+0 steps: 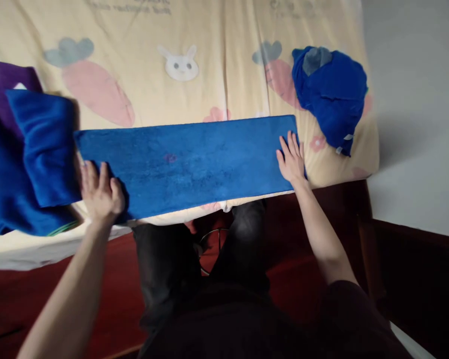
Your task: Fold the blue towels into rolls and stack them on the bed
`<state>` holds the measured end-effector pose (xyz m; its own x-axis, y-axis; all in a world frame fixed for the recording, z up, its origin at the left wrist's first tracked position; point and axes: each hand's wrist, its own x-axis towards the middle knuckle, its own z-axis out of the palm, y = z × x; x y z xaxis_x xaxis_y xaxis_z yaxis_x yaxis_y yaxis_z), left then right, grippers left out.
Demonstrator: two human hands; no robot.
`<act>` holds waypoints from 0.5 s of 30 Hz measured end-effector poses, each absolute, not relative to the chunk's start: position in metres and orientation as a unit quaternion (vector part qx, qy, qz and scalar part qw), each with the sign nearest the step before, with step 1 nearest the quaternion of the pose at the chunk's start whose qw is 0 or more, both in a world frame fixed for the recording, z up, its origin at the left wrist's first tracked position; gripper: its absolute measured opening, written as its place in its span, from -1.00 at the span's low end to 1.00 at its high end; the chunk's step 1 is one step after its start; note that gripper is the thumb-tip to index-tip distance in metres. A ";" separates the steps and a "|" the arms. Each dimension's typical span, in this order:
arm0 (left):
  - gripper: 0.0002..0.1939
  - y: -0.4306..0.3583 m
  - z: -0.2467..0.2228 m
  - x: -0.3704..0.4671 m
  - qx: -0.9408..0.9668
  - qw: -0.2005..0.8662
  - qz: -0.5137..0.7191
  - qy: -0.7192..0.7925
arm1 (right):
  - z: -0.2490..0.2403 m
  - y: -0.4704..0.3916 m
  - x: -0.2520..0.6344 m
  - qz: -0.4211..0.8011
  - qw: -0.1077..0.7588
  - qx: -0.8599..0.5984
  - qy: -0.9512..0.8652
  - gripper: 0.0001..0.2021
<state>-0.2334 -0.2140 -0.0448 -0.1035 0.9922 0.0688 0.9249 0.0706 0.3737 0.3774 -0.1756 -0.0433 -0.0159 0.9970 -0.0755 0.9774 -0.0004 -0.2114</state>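
Blue cloth: the long blue cloth lies flat and spread out across the near edge of the bed, under the fingers of both hands; a small purple mark shows left of its middle.
Left hand: the left hand rests palm down on the cloth's left end, fingers extended and somewhat spread, grasping nothing.
Right hand: the right hand lies palm down on the right end, fingers stretched toward the far corner, released, with cloth beneath them.
Left pile: folded blue fabric sits just beside the cloth's left end, with a purple piece among it.
Right bundle: a crumpled blue bundle lies beyond the right hand, apart from it, a grey-blue patch on top and small white tags at its lower tip.
Bedding: a cream sheet printed with carrots, flowers and a rabbit face runs beneath all of these.
Below: the person's dark-trousered legs are at the bed's near edge, above a red floor.
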 end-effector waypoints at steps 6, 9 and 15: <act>-0.21 -0.336 -0.062 -0.227 0.631 0.100 0.166 0.751 | -0.053 -0.267 0.430 0.062 0.049 -0.790 -0.608 -0.39; -0.14 -0.388 -0.070 -0.206 0.572 0.153 0.181 0.785 | -0.051 -0.283 0.419 0.021 0.096 -0.828 -0.553 -0.37; -0.21 -0.477 -0.076 -0.189 0.376 0.367 0.177 0.832 | -0.038 -0.355 0.300 0.083 0.275 -0.744 -0.603 -0.46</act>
<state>-0.1895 -0.4772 -0.0763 -0.4483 0.7558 -0.4773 0.4969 0.6545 0.5698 0.2996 -0.3551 -0.0377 0.2589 0.9432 0.2081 0.8520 -0.1216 -0.5092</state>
